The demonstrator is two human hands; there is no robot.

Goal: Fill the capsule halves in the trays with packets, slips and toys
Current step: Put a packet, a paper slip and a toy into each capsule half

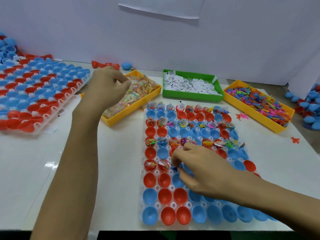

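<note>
A clear tray [142, 172] of red and blue capsule halves lies in front of me. Alternate rows in its far part hold packets, slips and toys; the near rows are bare. My right hand [204, 170] hovers over the fourth filled row and pinches a small blue toy [174, 168] above a capsule half. My left hand [105, 87] hangs over the yellow bin of candy packets [136, 94] with fingers curled; whether it holds a packet I cannot tell.
A green bin of white paper slips [190, 84] sits behind the tray. A yellow bin of small coloured toys [258, 103] stands at the right. Stacked trays of capsule halves [34, 90] lie at the left. Loose capsules pile at the far right [310, 108].
</note>
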